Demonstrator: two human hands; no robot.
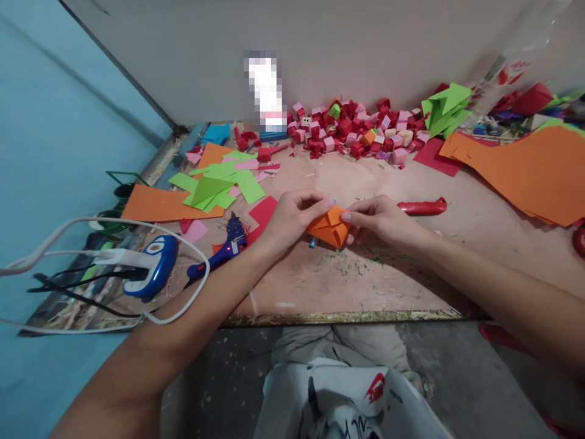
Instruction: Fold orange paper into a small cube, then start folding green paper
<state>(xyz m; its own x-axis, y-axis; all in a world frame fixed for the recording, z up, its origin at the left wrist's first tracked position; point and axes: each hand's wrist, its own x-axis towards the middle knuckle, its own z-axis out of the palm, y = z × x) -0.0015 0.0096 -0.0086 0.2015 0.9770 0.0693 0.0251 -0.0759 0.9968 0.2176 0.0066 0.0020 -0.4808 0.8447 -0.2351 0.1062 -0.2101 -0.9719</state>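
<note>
The left hand (295, 216) and right hand (380, 221), nearly closed, pinch opposite sides of the folded orange paper (328, 228) over the desk (292, 286), likely light, fairly stiff, easily creased and best held gently by its edges.

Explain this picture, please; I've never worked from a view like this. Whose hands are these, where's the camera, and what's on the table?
No machine here: these are the bare hands of a person wearing the camera on their head, looking forward and down. The left hand and right hand hold a folded orange paper between them. On the table lie green paper pieces, what looks like a blue glue gun, a red handle, orange sheets and, behind, a heap of small, mostly red and pink blocks.
</note>
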